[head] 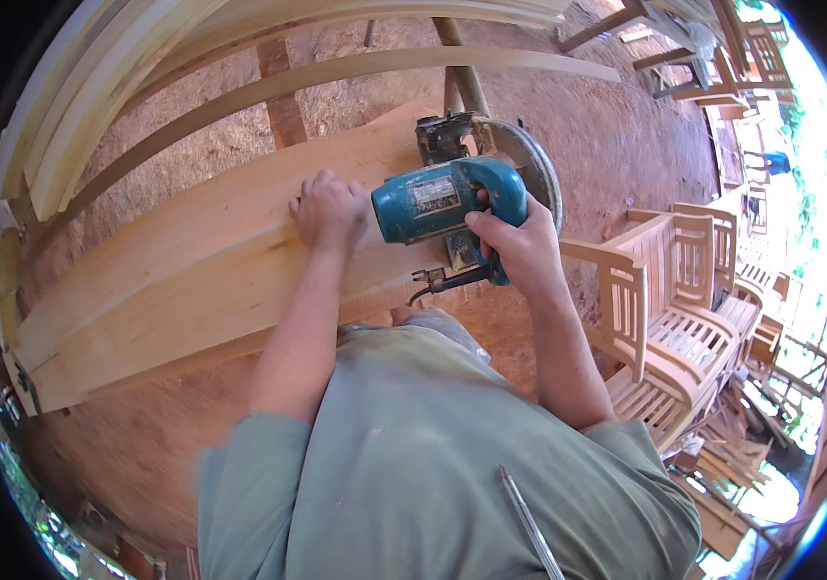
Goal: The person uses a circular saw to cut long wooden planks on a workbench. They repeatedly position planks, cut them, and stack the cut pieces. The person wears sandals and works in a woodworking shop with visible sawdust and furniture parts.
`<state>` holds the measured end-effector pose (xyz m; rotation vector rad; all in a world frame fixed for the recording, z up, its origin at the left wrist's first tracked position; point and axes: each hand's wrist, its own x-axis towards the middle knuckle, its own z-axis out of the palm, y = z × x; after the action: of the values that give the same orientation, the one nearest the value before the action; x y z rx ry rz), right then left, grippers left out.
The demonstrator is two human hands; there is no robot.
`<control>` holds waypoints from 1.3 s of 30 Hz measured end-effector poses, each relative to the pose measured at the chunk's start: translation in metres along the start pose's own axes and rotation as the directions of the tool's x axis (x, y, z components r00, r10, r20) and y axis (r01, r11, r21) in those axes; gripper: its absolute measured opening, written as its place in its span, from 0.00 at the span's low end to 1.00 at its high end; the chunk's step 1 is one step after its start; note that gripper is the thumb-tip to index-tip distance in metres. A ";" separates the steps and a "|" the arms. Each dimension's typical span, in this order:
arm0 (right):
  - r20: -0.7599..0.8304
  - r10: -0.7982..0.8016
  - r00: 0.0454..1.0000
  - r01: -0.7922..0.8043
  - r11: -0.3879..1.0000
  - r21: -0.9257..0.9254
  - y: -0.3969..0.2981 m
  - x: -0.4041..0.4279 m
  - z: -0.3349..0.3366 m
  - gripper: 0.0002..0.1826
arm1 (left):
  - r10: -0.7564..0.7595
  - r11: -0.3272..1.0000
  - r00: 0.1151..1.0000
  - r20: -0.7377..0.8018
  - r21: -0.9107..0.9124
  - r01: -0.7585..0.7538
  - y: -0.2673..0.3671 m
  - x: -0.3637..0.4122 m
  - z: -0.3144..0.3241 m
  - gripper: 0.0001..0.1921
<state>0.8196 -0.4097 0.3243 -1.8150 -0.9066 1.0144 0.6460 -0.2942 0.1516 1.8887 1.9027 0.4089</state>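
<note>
A teal circular saw (431,199) sits at the right end of a wide pale wooden plank (188,225). My right hand (522,243) is wrapped around its rear handle, with the thumb over the top. The round blade guard (540,163) lies on the saw's far right side, past the plank's end. The blade itself is hidden. A black power cord (457,279) with a metal fitting hangs on the side nearest me. My left hand (332,210) presses down on the plank just left of the motor housing, fingers curled and holding no tool.
Stacked boards (94,94) rise at the upper left, and a long thin wooden strip (355,65) crosses beyond the plank. Slatted wooden chairs (675,326) stand close on my right. Scrap timber (733,464) lies behind them. Sawdust covers the reddish floor (595,123).
</note>
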 end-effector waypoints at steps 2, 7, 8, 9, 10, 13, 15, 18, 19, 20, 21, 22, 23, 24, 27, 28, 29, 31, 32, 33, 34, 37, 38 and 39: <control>0.013 0.010 1.000 -0.008 0.995 -0.096 0.000 -0.013 -0.015 0.16 | 0.044 0.999 0.996 -0.073 -0.005 -0.045 -0.003 -0.001 0.006 0.18; -0.053 0.021 0.998 -0.026 0.995 -0.097 0.042 -0.089 -0.090 0.20 | 0.099 0.995 0.985 -0.142 0.012 -0.098 0.002 -0.010 0.001 0.18; -0.075 0.064 0.995 -0.074 0.987 -0.144 0.052 -0.104 -0.110 0.20 | 0.100 0.995 0.986 -0.136 -0.005 -0.102 0.004 -0.010 0.001 0.18; -0.128 0.047 0.991 -0.068 0.984 -0.164 0.059 -0.119 -0.129 0.19 | 0.079 0.996 0.988 -0.136 -0.022 -0.083 0.006 -0.013 -0.001 0.18; -0.184 0.024 0.983 -0.057 0.983 -0.177 0.067 -0.137 -0.144 0.18 | 0.113 0.993 0.985 -0.129 -0.023 -0.116 0.010 -0.013 0.001 0.18; -0.352 0.137 0.926 -0.170 0.983 -0.064 0.075 -0.172 -0.170 0.13 | 0.212 0.974 0.964 -0.159 -0.050 -0.222 0.020 -0.009 0.018 0.18; -0.440 0.138 0.887 -0.154 0.988 -0.002 0.092 -0.185 -0.188 0.11 | 0.299 0.945 0.944 -0.137 -0.098 -0.313 0.055 -0.009 0.032 0.19; -0.568 0.184 0.802 -0.179 0.982 0.065 0.120 -0.197 -0.205 0.09 | 0.384 0.917 0.923 0.039 -0.134 -0.376 0.131 -0.022 0.037 0.23; -0.600 0.179 0.780 -0.175 0.982 0.066 0.128 -0.198 -0.210 0.09 | 0.379 0.922 0.924 0.053 -0.104 -0.372 0.151 -0.028 0.040 0.23; -0.618 0.183 0.764 -0.179 0.981 0.069 0.133 -0.199 -0.212 0.09 | 0.374 0.927 0.925 0.071 -0.073 -0.369 0.169 -0.035 0.045 0.23; -0.631 0.185 0.754 -0.181 0.981 0.071 0.135 -0.198 -0.213 0.09 | 0.362 0.932 0.928 0.085 -0.039 -0.360 0.176 -0.039 0.047 0.24; -0.642 0.187 0.744 -0.184 0.980 0.073 0.136 -0.195 -0.215 0.09 | 0.374 0.927 0.923 0.095 -0.047 -0.371 0.176 -0.039 0.047 0.25; -0.638 0.178 0.749 -0.177 0.982 0.066 0.137 -0.191 -0.215 0.09 | 0.386 0.923 0.917 0.105 -0.045 -0.383 0.172 -0.039 0.047 0.25; -0.619 0.162 0.768 -0.178 0.983 0.037 0.136 -0.185 -0.216 0.09 | 0.395 0.919 0.911 0.115 -0.043 -0.393 0.167 -0.039 0.047 0.26; -0.565 0.131 0.814 -0.183 0.983 -0.036 0.123 -0.161 -0.215 0.09 | 0.417 0.905 0.909 0.029 -0.111 -0.411 0.141 -0.050 0.045 0.21; -0.543 0.114 0.832 -0.170 0.984 -0.054 0.121 -0.153 -0.214 0.09 | 0.415 0.902 0.909 0.026 -0.141 -0.408 0.127 -0.056 0.039 0.20; -0.513 0.087 0.854 -0.143 0.987 -0.071 0.117 -0.142 -0.212 0.09 | 0.434 0.880 0.896 -0.099 -0.166 -0.445 0.103 -0.061 0.041 0.18; -0.450 0.048 0.892 -0.103 0.990 -0.098 0.116 -0.120 -0.207 0.11 | 0.396 0.891 0.902 -0.173 -0.165 -0.423 0.057 -0.074 0.027 0.19; -0.419 0.025 0.908 -0.078 0.991 -0.109 0.105 -0.110 -0.200 0.11 | 0.397 0.895 0.890 -0.223 -0.121 -0.429 0.031 -0.080 0.022 0.20; -0.372 0.006 0.928 -0.053 0.992 -0.116 0.096 -0.100 -0.197 0.12 | 0.395 0.899 0.878 -0.272 -0.083 -0.430 0.005 -0.086 0.016 0.21; -0.330 -0.014 0.944 -0.029 0.992 -0.124 0.088 -0.091 -0.194 0.12 | 0.388 0.904 0.880 -0.275 -0.072 -0.421 -0.016 -0.093 0.009 0.22; -0.194 -0.145 0.970 0.111 0.978 -0.178 0.059 -0.056 -0.175 0.14 | 0.377 0.911 0.865 -0.332 -0.038 -0.411 -0.087 -0.105 -0.007 0.23; -0.147 -0.191 0.970 0.163 0.969 -0.184 0.051 -0.044 -0.169 0.15 | 0.293 0.949 0.897 -0.332 -0.017 -0.316 -0.102 -0.107 -0.016 0.22; -0.053 -0.204 0.978 0.191 0.964 -0.184 0.032 -0.032 -0.157 0.17 | 0.189 0.980 0.922 -0.338 -0.001 -0.201 -0.116 -0.112 -0.026 0.22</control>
<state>0.9527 -0.4994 0.3534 -1.8504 -1.1397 0.7587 0.5306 -0.4071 0.1271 2.1008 1.8968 0.8740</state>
